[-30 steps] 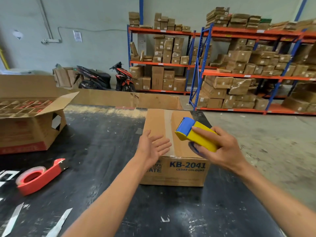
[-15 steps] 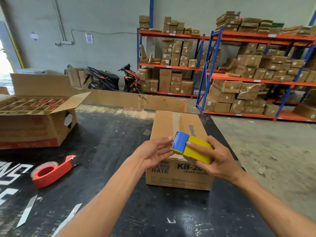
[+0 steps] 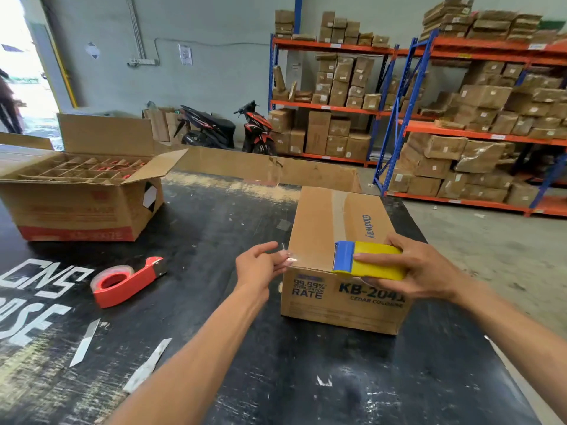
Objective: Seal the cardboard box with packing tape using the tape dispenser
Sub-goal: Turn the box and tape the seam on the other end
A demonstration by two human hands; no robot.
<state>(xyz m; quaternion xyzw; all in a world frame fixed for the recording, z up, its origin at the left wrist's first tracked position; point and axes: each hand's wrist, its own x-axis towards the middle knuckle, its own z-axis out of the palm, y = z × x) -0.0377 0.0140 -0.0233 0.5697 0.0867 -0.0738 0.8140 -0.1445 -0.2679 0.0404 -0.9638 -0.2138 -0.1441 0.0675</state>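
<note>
A closed cardboard box point(image 3: 319, 228) marked KB-2041 sits on the black table, with a strip of clear tape running along its top seam. My right hand point(image 3: 420, 268) grips a yellow and blue tape dispenser point(image 3: 368, 262) just above the box's near top edge. My left hand point(image 3: 260, 265) is at the box's near left corner and pinches the free end of clear tape point(image 3: 288, 259). The tape stretches across the near edge from my left fingers to the dispenser's blue head.
A red tape dispenser point(image 3: 129, 280) lies on the black table point(image 3: 214, 348) to the left. An open cardboard box with dividers point(image 3: 79, 197) stands at far left. White paper strips point(image 3: 147, 366) lie near the front. Shelves of boxes point(image 3: 460, 139) and parked motorbikes point(image 3: 224, 130) stand beyond.
My left hand went from open beside the box to the dispenser's head, then pulled the tape end out to the left. The dispenser came down to the box's near edge.
</note>
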